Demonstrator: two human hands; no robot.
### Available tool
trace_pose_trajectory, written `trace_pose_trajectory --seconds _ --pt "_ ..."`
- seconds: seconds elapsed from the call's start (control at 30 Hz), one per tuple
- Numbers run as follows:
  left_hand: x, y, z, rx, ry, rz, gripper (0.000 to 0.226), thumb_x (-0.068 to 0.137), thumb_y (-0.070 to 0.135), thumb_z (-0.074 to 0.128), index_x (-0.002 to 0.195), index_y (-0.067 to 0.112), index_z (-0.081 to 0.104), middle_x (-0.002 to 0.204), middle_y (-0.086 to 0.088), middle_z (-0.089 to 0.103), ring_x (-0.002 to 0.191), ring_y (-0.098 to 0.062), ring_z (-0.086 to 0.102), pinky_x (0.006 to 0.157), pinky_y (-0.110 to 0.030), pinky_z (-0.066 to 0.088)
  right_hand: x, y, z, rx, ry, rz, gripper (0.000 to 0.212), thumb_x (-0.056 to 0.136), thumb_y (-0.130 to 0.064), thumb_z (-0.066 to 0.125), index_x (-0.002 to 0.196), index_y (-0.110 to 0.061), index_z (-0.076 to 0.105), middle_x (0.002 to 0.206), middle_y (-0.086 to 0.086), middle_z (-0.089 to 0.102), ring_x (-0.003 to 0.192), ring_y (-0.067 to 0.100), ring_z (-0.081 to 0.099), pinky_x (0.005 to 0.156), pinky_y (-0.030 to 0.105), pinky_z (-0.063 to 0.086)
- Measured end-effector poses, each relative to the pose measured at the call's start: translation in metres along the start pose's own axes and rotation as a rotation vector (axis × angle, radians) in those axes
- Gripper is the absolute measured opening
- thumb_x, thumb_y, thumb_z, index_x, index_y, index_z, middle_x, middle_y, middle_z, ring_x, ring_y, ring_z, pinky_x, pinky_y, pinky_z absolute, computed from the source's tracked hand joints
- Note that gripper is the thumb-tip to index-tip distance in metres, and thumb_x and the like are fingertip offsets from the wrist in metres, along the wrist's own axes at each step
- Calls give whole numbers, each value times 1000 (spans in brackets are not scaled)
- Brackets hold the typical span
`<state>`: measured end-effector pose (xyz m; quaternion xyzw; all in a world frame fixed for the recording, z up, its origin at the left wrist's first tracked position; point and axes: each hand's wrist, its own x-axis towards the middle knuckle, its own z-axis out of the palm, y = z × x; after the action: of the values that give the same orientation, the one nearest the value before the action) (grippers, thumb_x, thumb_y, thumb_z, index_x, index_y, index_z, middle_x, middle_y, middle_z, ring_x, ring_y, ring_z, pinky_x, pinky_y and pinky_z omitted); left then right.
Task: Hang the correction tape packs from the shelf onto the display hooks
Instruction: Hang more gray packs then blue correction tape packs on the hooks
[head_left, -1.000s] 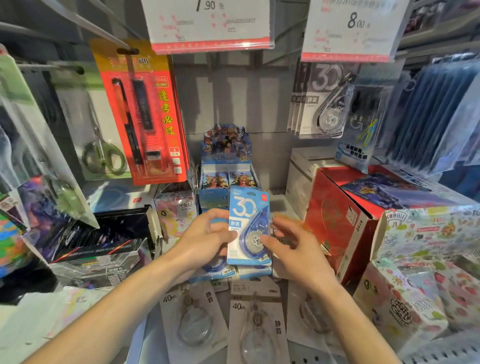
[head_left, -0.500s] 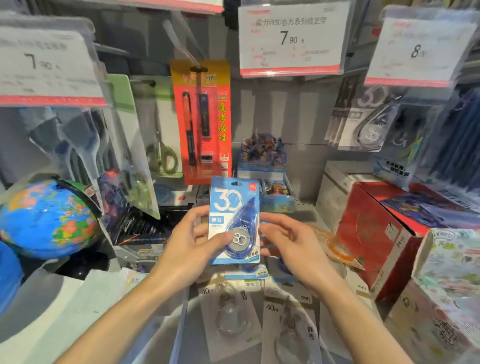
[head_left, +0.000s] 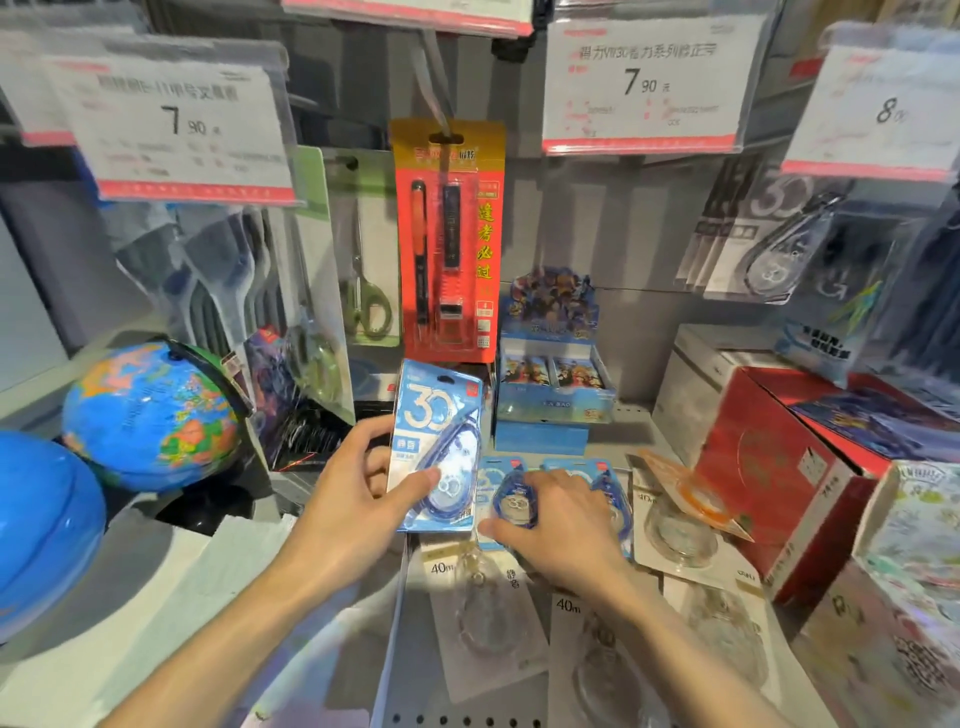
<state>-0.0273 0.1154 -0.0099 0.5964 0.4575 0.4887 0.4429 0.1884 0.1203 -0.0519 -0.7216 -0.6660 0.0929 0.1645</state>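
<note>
Setting: a stationery shop shelf (head_left: 332, 613) with a back panel of display hooks and hanging price tags (head_left: 644, 85).
Left hand: the left hand (head_left: 353, 499) grips a blue correction tape pack (head_left: 436, 447), thumb across its front and fingers behind it, holding it upright just above the middle of the shelf.
Right hand: the right hand (head_left: 561, 525) rests palm down on another blue pack (head_left: 511, 499) lying flat on the shelf, fingers loosely spread over it; whether it grips cannot be told.
Shelf stock: more packs lie flat toward the front edge, among them grey 40m packs (head_left: 478, 608).
Hanging goods: a red pen pack (head_left: 449, 239) and scissors (head_left: 366, 291) hang behind; grey tape packs (head_left: 763, 239) hang at the right.
Sides: a globe (head_left: 150, 415) stands at the left edge, a red box (head_left: 779, 467) at the right.
</note>
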Motion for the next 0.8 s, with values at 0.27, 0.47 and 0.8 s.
trace_pose_trajectory --seconds 0.27,0.47,0.8 --pt "-4 -3 -3 7 -3 -10 46 88 1 73 124 22 54 98 4 82 85 -17 79 74 -28 61 -4 -4 -8 401 -4 66 55 80 -47 75 130 -27 62 125 -5 66 112 14 62 97 34 51" --pt "-8 -3 -3 -2 -8 -29 47 87 2 74 125 21 54 97 5 82 82 -11 78 67 -15 56 -16 10 -33 692 51 155 72 88 -31 75 152 -21 44 146 -7 51 121 10 57 96 29 47" --pt "-4 6 30 -93 -94 -80 42 89 1 72 121 20 54 96 3 82 84 -17 79 70 -25 62 -38 24 -62 980 -61 63 84 84 -1 80 154 -20 37 124 -4 70 85 -5 72 57 4 50"
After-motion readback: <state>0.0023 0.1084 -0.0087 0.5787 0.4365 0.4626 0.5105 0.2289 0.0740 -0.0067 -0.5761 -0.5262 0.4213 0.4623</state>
